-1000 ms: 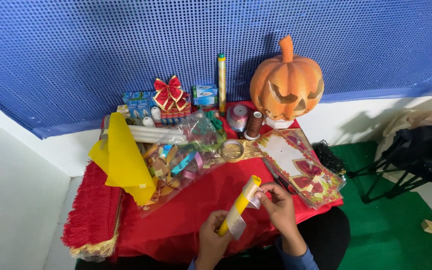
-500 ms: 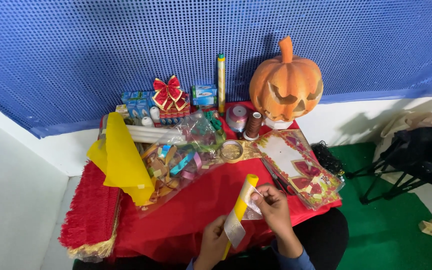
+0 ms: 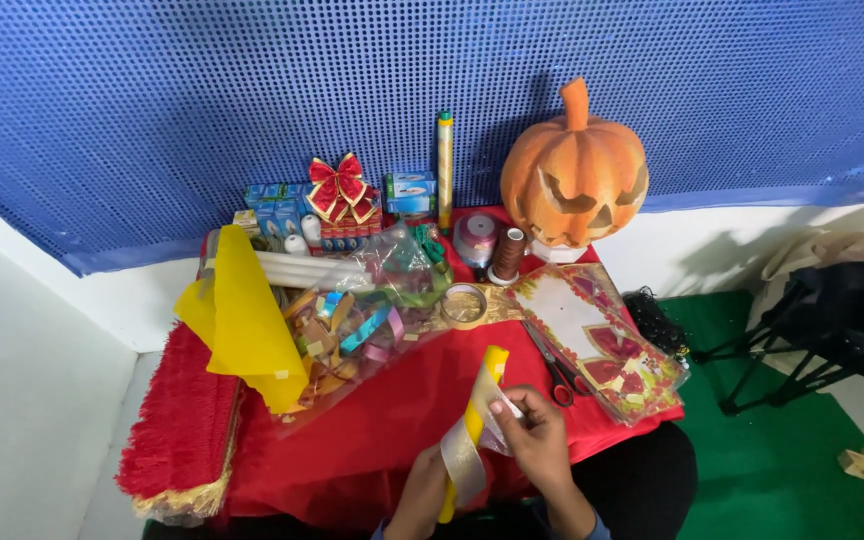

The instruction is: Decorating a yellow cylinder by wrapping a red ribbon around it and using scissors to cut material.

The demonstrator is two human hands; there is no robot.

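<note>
Both my hands hold a yellow rolled stick (image 3: pixel 485 388) wrapped in clear plastic, low over the red tablecloth (image 3: pixel 392 400). My right hand (image 3: pixel 532 440) grips the wrapper near the stick's upper part. My left hand (image 3: pixel 422 495) holds its lower end, partly hidden at the frame's bottom. A strip of silvery ribbon (image 3: pixel 462 455) hangs along the stick between my hands. Scissors (image 3: pixel 555 368) lie just right of my right hand.
An orange carved pumpkin (image 3: pixel 574 175) stands at the back right. A clear bag of ribbons (image 3: pixel 357 325), yellow paper (image 3: pixel 247 320), white candles (image 3: pixel 297 268), a red bow (image 3: pixel 337 188), small boxes, thread spools (image 3: pixel 507 255) and a decorated packet (image 3: pixel 602 340) crowd the table. A black stand (image 3: pixel 832 320) is right.
The yellow stick has tilted more upright and come lower and closer to me. My right hand has shifted along the wrapper, and the ribbon now hangs beside the stick.
</note>
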